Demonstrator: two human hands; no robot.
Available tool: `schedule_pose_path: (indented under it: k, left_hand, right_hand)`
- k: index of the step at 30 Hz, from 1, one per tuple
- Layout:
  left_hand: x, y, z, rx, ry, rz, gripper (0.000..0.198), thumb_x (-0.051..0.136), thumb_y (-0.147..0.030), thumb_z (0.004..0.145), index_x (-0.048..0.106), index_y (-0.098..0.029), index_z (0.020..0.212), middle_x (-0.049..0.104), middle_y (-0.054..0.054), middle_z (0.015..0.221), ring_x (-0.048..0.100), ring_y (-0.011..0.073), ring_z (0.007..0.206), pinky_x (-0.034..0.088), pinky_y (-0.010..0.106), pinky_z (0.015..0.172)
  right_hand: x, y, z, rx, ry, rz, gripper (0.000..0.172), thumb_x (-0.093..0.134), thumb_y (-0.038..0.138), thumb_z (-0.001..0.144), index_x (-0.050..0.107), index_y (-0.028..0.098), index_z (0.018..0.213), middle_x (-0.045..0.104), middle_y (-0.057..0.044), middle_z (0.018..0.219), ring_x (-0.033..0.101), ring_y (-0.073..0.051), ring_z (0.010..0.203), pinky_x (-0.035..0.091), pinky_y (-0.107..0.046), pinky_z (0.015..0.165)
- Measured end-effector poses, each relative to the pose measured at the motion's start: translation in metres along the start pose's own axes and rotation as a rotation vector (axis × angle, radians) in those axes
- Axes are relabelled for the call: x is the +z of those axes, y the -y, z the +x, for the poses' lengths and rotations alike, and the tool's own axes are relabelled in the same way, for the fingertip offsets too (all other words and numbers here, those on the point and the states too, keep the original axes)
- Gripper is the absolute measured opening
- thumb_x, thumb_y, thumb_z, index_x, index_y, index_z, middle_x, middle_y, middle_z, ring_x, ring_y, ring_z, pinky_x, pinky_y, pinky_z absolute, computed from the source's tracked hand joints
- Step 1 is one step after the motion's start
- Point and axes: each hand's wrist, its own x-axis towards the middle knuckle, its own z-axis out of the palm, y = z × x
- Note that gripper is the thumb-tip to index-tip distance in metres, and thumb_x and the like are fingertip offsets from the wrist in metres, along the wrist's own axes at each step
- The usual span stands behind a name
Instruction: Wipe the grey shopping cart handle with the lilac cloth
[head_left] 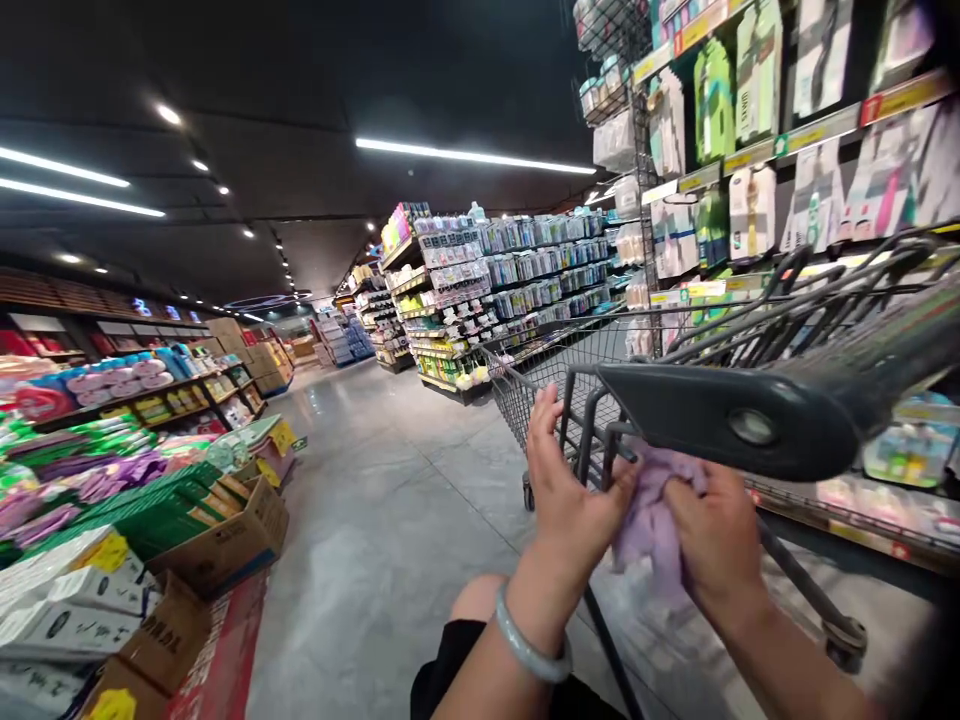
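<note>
A shopping cart (525,395) stands close in front of me, its dark plastic handle end (697,400) slanting across the view. Below the handle, a crumpled lilac cloth (651,525) is bunched against the cart's metal tubes. My right hand (716,530) is closed on the cloth. On the other side of the tubes, my left hand (570,500) has its fingers stretched upward, with the thumb at the cloth's edge; whether the thumb presses on it I cannot tell. A pale bangle (525,640) circles my left wrist.
Packaged goods hang on a tall shelf rack (750,170) to the right. At the left, cardboard boxes (225,540) and piled textiles (112,470) line the aisle. Grey floor (375,520) runs back towards more shelves (450,300). A cart wheel (846,640) shows low right.
</note>
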Motion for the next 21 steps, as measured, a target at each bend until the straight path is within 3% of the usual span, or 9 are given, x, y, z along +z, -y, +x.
schedule_pose_path:
  k: [3,6,10,12,15,18,21]
  left_hand:
    - [0.001,0.013,0.007,0.098,-0.050,0.013,0.072,0.067,-0.045,0.084,0.033,-0.022,0.143,0.045,0.017,0.147,0.041,0.0313,0.143,0.035,0.054,0.118]
    - [-0.001,0.024,0.012,0.164,-0.097,0.068,0.070,0.064,-0.052,0.083,0.038,-0.020,0.139,0.052,0.017,0.137,0.046,0.0324,0.137,0.034,0.057,0.117]
    - [-0.007,0.034,0.017,0.179,-0.125,0.099,0.065,0.056,-0.056,0.087,0.040,-0.018,0.137,0.055,0.016,0.131,0.050,0.0316,0.132,0.036,0.056,0.116]
    - [-0.010,0.039,0.019,0.190,-0.141,0.116,0.064,0.055,-0.055,0.087,0.040,-0.017,0.136,0.056,0.016,0.130,0.052,0.0313,0.130,0.037,0.055,0.115]
    - [-0.014,0.046,0.021,0.200,-0.151,0.144,0.064,0.055,-0.054,0.087,0.041,-0.017,0.136,0.057,0.016,0.129,0.053,0.0310,0.128,0.038,0.054,0.114]
    - [-0.018,0.052,0.023,0.189,-0.134,0.143,0.064,0.054,-0.055,0.088,0.042,-0.017,0.137,0.057,0.017,0.131,0.053,0.0309,0.128,0.041,0.051,0.112]
    - [-0.022,0.059,0.023,0.169,-0.138,0.125,0.066,0.053,-0.058,0.088,0.043,-0.017,0.138,0.056,0.017,0.134,0.053,0.0311,0.129,0.043,0.050,0.110]
  right_hand:
    - [0.021,0.011,0.008,-0.065,-0.073,0.112,0.036,0.071,0.034,0.077,0.064,0.023,0.110,0.069,-0.003,0.106,0.066,-0.017,0.092,0.054,-0.035,0.088]
    - [0.027,-0.015,0.001,-0.192,-0.043,-0.101,0.032,0.070,0.031,0.078,0.062,0.023,0.108,0.065,-0.003,0.107,0.062,-0.018,0.097,0.050,-0.040,0.096]
    - [0.012,-0.049,-0.007,-0.277,0.108,-0.338,0.025,0.063,0.020,0.075,0.063,0.023,0.100,0.063,-0.004,0.108,0.060,-0.022,0.104,0.048,-0.044,0.097]
    - [0.007,-0.043,0.000,-0.322,0.087,-0.355,0.026,0.061,0.019,0.076,0.064,0.024,0.101,0.062,-0.006,0.112,0.060,-0.024,0.107,0.048,-0.047,0.099]
    - [0.013,-0.020,0.016,-0.439,-0.054,-0.401,0.031,0.063,0.022,0.080,0.063,0.027,0.111,0.059,-0.008,0.117,0.060,-0.028,0.112,0.047,-0.051,0.101]
    - [0.024,-0.018,0.024,-0.675,-0.075,-0.550,0.037,0.065,0.020,0.082,0.061,0.026,0.117,0.056,-0.011,0.118,0.056,-0.032,0.117,0.048,-0.052,0.099]
    - [0.026,-0.040,0.020,-1.005,0.095,-0.731,0.043,0.066,0.012,0.079,0.059,0.024,0.120,0.057,-0.012,0.117,0.055,-0.030,0.114,0.049,-0.050,0.097]
